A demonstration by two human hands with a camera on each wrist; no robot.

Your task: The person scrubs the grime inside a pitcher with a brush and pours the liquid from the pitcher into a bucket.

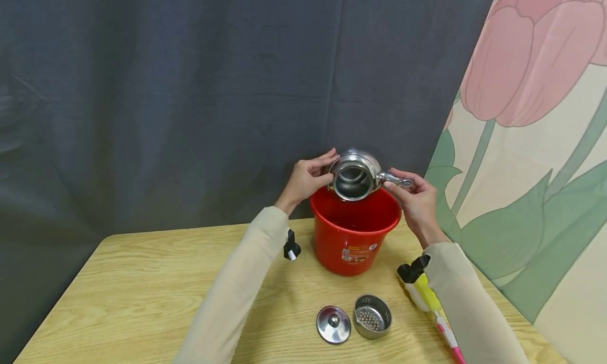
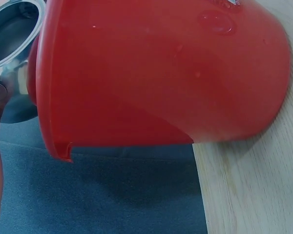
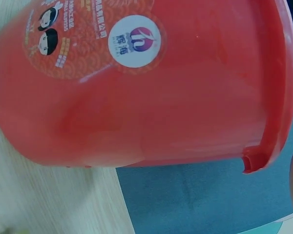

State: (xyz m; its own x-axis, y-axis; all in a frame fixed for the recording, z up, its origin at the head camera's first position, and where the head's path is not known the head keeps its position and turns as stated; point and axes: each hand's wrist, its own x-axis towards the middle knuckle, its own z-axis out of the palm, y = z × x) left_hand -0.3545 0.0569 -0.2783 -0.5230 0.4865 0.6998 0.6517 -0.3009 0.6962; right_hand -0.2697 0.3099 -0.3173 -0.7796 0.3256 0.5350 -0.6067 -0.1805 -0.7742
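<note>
A shiny steel teapot is tipped over the red bucket, its round mouth facing the head camera. My left hand grips the pot's left side, fingers on top and thumb near the rim. On the other side my right hand holds the teapot by its handle. In the left wrist view the steel pot shows beside the bucket's rim. Only a sliver of the pot appears in the right wrist view, behind the bucket.
On the wooden table, a steel lid with a knob lies beside a perforated steel strainer cup. A yellow-and-white brush with a pink handle lies partly under my right forearm. A dark curtain hangs behind; a tulip-painted wall is at right.
</note>
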